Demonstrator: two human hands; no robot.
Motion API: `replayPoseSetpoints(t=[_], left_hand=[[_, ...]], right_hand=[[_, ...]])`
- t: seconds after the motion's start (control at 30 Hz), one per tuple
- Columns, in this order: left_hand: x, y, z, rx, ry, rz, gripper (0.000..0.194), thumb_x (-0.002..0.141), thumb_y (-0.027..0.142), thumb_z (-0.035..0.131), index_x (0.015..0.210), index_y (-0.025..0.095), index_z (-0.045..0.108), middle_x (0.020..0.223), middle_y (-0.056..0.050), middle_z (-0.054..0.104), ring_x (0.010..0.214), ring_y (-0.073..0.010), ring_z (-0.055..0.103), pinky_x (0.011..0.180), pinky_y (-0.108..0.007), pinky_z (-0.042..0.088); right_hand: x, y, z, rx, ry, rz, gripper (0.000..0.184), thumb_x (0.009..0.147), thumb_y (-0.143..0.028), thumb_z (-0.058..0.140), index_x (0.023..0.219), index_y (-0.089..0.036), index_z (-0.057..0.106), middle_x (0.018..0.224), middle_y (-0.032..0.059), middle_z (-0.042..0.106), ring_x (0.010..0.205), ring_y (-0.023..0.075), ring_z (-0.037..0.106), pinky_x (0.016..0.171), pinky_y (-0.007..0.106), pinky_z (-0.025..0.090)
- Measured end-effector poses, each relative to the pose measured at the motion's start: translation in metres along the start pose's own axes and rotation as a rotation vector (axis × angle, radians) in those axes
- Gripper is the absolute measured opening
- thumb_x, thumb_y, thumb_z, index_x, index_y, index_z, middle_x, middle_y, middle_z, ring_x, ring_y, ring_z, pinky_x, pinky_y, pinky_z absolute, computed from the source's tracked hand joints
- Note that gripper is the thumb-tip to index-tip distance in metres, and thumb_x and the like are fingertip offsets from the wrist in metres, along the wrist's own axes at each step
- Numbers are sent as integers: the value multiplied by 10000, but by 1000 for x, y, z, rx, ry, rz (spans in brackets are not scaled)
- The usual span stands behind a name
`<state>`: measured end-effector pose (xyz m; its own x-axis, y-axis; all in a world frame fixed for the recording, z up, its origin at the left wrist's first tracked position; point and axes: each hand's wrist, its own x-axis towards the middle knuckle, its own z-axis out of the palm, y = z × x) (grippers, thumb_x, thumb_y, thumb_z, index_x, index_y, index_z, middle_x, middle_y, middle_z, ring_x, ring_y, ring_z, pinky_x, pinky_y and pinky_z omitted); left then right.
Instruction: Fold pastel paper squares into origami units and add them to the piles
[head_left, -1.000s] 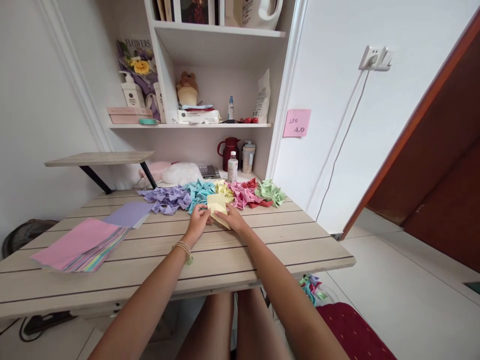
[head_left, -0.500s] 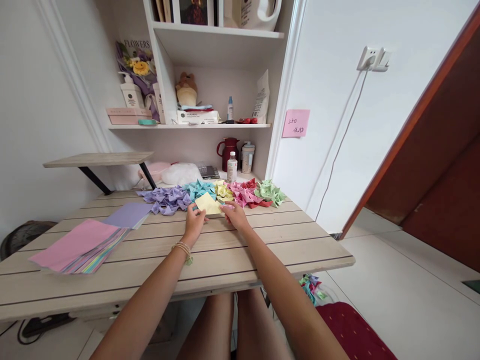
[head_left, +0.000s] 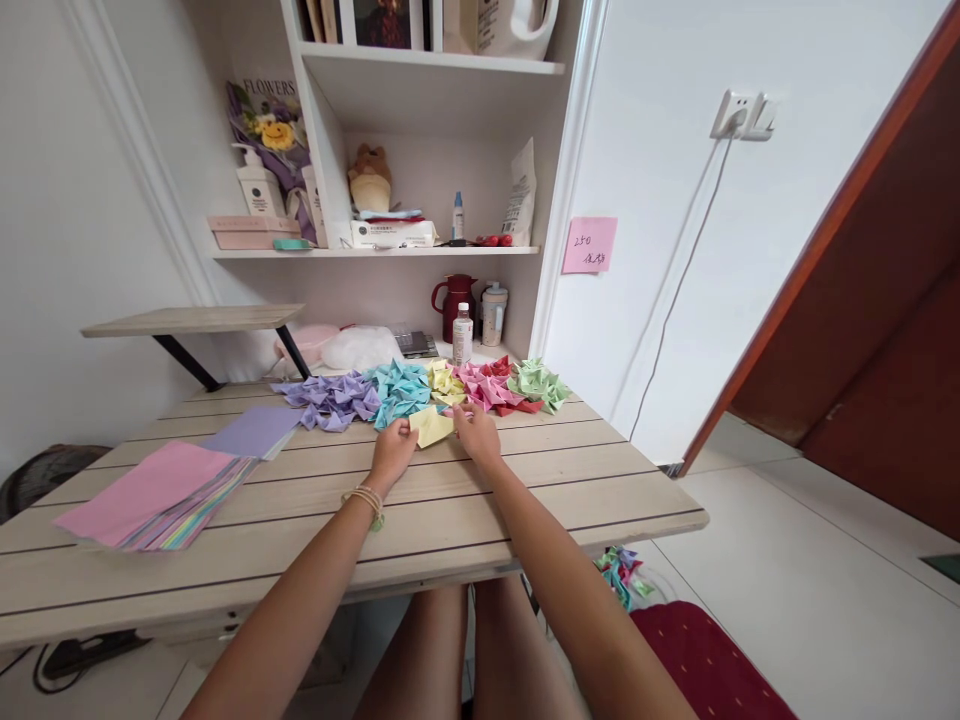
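Note:
A folded piece of yellow paper (head_left: 430, 427) is held between my two hands, just above the table's far half. My left hand (head_left: 394, 450) pinches its left edge, and my right hand (head_left: 478, 436) grips its right end, with the fingertips partly hidden. Behind the paper lies a row of folded paper pieces: purple (head_left: 337, 400), blue (head_left: 400, 390), yellow (head_left: 444, 381), pink (head_left: 481, 388), red (head_left: 496, 367) and green (head_left: 538, 384).
On the table's left lie a fanned stack of coloured paper sheets (head_left: 154, 490) and purple sheets (head_left: 251, 430). A small raised shelf (head_left: 195, 319) stands behind them. A bottle (head_left: 463, 335), a red jug (head_left: 453, 300) and a cup (head_left: 493, 314) stand at the back.
The yellow paper has been turned and folded smaller between my hands. Both hands stay at nearly the same spot; the view has shifted slightly.

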<state>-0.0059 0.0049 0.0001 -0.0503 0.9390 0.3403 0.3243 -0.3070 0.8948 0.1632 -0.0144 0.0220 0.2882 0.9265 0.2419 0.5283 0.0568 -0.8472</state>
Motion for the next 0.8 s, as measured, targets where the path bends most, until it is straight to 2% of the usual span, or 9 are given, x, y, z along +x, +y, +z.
replayPoseSetpoints(t=[0.1,0.23,0.37,0.5,0.67,0.8], left_hand=[[-1,1,0,91,-11,59,47,707,215,590,709,171,605,713,-39,668,632,-165,619,601,-266,463],[-4,5,-1,215,-6,132,53,711,220,599,676,180,603,673,-26,648,638,-175,591,627,-275,427],[-6,7,-2,280,-57,141,73,730,222,589,747,170,637,703,-29,658,632,-173,575,613,-271,410],[-6,8,-1,302,-88,157,98,741,224,596,792,166,657,736,-41,663,641,-176,573,615,-270,407],[-9,10,0,427,-140,225,90,776,242,575,758,177,634,651,-17,578,615,-173,528,612,-271,385],[-11,11,1,471,-187,267,75,775,238,581,797,179,621,691,-24,572,648,-183,537,635,-287,406]], right_hand=[[-2,-3,-1,-84,13,14,423,901,-507,403,1023,-183,647,846,106,700,837,226,644,714,305,431],[-5,-6,-3,-117,29,48,411,885,-512,432,998,-190,661,756,103,698,851,254,643,709,327,426],[-7,-8,-4,-108,2,67,395,887,-497,432,974,-193,668,648,78,678,829,259,645,706,334,422],[-6,-9,-3,-91,-29,68,435,892,-534,411,975,-191,665,627,82,674,808,262,648,709,343,420],[-7,-8,-1,-91,-69,62,508,900,-586,367,1012,-179,651,760,125,701,861,273,648,756,359,425],[-9,-11,-2,-128,-61,74,578,898,-610,346,1154,-149,581,942,176,701,975,297,634,814,383,422]])
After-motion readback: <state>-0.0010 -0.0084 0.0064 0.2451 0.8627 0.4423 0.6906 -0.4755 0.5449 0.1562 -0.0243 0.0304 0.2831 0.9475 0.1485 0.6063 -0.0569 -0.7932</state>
